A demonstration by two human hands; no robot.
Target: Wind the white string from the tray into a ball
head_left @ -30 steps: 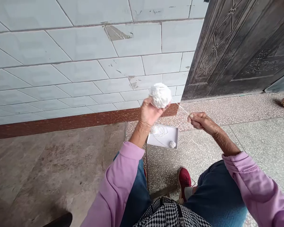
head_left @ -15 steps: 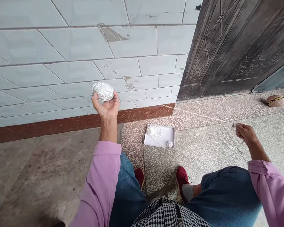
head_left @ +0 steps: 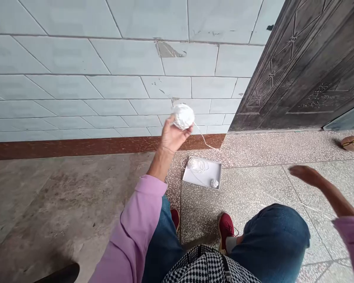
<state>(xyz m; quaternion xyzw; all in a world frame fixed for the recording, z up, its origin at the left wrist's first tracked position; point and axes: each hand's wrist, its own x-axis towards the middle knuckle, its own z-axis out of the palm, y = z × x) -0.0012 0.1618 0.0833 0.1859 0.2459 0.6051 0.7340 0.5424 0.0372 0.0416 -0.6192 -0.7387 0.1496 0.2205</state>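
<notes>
Head view, listed from left to right. Concrete floor [head_left: 61,204], stained, bordered at the back by a reddish-brown skirting [head_left: 76,147]; pale tiled wall [head_left: 115,88] set above it, several tiles chipped. Left hand [head_left: 174,137], raised before the wall, lilac sleeve [head_left: 141,216] turned back at the forearm; its fingers are curled around a white yarn ball [head_left: 184,116], which is held up above the skirting. Loose strand [head_left: 204,139], hung from the ball's right side and trailed down toward the speckled floor. Shallow white tray [head_left: 214,169], set on the floor below the ball; a loose coil of white yarn [head_left: 197,165] is contained at its left, one loop spilled over the edge, and a small white ball [head_left: 214,183] is placed in the near right corner. Red shoe [head_left: 225,227], planted nearer the wearer. Right hand [head_left: 306,175], extended well apart from the ball and blurred; whether anything is gripped by its fingers cannot be told. Dark carved door [head_left: 309,78], placed behind. Rounded beige object [head_left: 353,144], banded in yellow and black, at far right.
</notes>
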